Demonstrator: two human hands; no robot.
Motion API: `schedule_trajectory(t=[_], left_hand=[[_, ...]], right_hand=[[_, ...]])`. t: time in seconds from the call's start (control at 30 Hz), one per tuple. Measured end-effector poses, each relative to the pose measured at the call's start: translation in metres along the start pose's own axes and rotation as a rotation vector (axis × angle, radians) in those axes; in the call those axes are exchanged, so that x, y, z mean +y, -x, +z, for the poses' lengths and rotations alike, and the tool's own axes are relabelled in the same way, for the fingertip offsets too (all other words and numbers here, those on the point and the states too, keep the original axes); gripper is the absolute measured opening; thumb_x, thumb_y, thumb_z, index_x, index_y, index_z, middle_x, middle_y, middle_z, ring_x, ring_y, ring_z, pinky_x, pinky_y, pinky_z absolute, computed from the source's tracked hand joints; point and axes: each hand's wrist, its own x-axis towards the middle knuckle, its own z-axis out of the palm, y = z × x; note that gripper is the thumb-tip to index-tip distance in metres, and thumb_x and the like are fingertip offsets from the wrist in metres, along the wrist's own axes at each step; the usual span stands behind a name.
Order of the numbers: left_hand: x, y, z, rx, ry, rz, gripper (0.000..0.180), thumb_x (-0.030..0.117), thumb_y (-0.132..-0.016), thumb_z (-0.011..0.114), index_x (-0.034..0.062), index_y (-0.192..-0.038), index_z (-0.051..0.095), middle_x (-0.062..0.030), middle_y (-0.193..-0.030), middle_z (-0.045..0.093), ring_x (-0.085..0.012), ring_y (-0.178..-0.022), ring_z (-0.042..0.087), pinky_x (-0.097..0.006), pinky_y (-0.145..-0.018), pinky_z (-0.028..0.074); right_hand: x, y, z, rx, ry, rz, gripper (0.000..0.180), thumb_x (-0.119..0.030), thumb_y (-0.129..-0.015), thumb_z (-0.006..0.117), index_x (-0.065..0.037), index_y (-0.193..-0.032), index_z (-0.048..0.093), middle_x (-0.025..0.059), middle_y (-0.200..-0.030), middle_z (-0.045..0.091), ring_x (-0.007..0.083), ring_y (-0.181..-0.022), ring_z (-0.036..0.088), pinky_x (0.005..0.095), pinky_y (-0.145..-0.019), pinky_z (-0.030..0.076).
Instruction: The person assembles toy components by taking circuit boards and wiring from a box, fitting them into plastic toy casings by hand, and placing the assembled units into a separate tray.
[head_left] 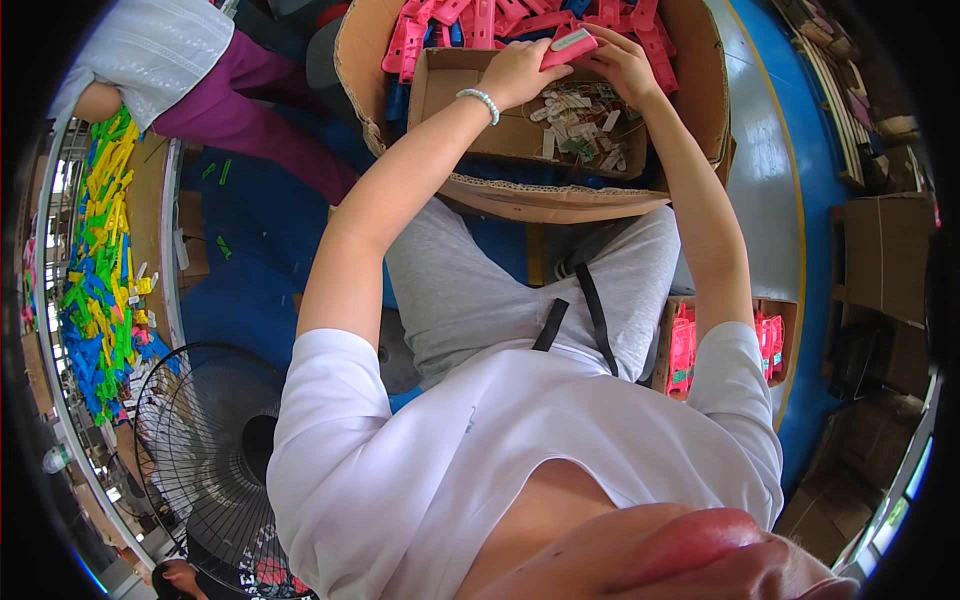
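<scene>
At the far side of the view, my left hand (pixel 515 76) is closed on a pink plastic casing (pixel 570 47) with a pale grey strip on its top. My right hand (pixel 622 70) grips the casing's right end, its fingertips partly hidden behind it. Below my hands sits a smaller open cardboard box (pixel 450 80) that holds small white plastic pieces (pixel 585 112) and small green parts. Beyond it, many pink plastic casings (pixel 484 24) lie heaped in a large cardboard box (pixel 357 52), with a few blue ones among them.
A black fan (pixel 205 450) stands close at my left. Past it, a table carries a pile of yellow, green and blue plastic parts (pixel 105 270), beside a person in purple trousers (pixel 255 95). Another box of pink casings (pixel 682 345) sits by my right arm. Cardboard boxes (pixel 885 255) line the right.
</scene>
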Motion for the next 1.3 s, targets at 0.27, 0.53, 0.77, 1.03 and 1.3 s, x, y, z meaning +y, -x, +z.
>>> schedule_trajectory(t=[0.27,0.53,0.77,1.03,1.3], left_hand=[[0.012,-0.002,-0.011,-0.018,-0.557,0.207,0.037,0.035,-0.084,0.068,0.0014,-0.098,0.062,-0.0117,-0.088,0.065,-0.0279,-0.091,0.065,-0.040,-0.073,0.057],[0.017,-0.001,-0.008,-0.059,-0.727,0.311,0.015,0.010,-0.083,0.059,-0.0028,-0.090,0.063,-0.0133,-0.083,0.065,-0.0252,-0.077,0.068,-0.036,-0.054,0.058],[0.015,-0.001,-0.011,-0.064,-0.715,0.330,0.011,0.010,-0.083,0.058,-0.0004,-0.085,0.063,-0.0135,-0.077,0.066,-0.0258,-0.069,0.070,-0.034,-0.054,0.058],[0.016,-0.001,-0.017,-0.286,-0.745,0.158,0.025,0.019,-0.085,0.067,0.0011,-0.101,0.063,-0.0151,-0.093,0.066,-0.0254,-0.087,0.069,-0.036,-0.070,0.058],[0.037,-0.011,-0.021,0.005,-0.332,0.037,0.022,0.019,-0.086,0.063,0.0000,-0.095,0.055,-0.0184,-0.090,0.062,-0.0366,-0.081,0.066,-0.045,-0.068,0.055]], right_hand=[[-0.001,0.007,0.012,0.027,0.282,0.038,0.044,-0.012,-0.090,0.067,0.004,-0.129,0.054,0.0120,-0.112,0.063,0.0191,-0.101,0.064,0.0326,-0.085,0.056],[-0.002,0.006,0.017,-0.004,0.588,0.199,0.046,-0.015,-0.086,0.073,0.004,-0.124,0.057,0.0074,-0.099,0.068,0.0135,-0.088,0.066,0.0273,-0.079,0.055],[0.002,0.005,0.022,0.069,0.735,0.091,0.041,-0.017,-0.078,0.078,0.004,-0.111,0.065,0.0077,-0.092,0.068,0.0113,-0.080,0.065,0.0262,-0.072,0.053],[0.017,-0.004,0.020,0.080,0.799,0.080,0.042,-0.014,-0.085,0.072,0.003,-0.121,0.059,0.0081,-0.100,0.067,0.0140,-0.087,0.066,0.0288,-0.080,0.055],[0.001,-0.004,0.031,0.322,0.676,-0.215,0.039,-0.009,-0.081,0.077,-0.001,-0.115,0.061,0.0070,-0.102,0.067,0.0138,-0.091,0.063,0.0300,-0.079,0.053]])
